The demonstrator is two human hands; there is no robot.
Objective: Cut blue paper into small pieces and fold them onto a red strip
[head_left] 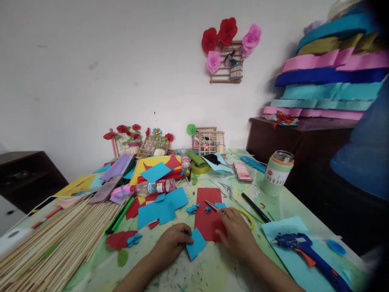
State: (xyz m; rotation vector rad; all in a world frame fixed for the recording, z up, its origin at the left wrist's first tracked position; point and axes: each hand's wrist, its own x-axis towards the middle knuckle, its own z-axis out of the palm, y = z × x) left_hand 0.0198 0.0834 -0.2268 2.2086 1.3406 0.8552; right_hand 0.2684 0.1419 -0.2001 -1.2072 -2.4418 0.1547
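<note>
My left hand (174, 240) pinches the edge of a blue square of paper (197, 244) above the table, thumb and fingers closed on it. My right hand (235, 231) lies over the middle of a pair of scissors (212, 205) with yellow handles; its thumb stands apart from the fingers. The blades point left across a red sheet of paper (206, 227), and one handle loop shows beyond the hand. Small folded blue paper pieces (192, 209) lie by the blade tips. Another folded blue piece (134, 240) rests on red paper at the left.
Blue paper sheets (165, 207) and a plastic bottle (156, 186) lie behind my left hand. Bamboo sticks (60, 235) cover the left side. On the right are a glue gun (304, 247), a black pen (255, 207) and a green jar (277, 174).
</note>
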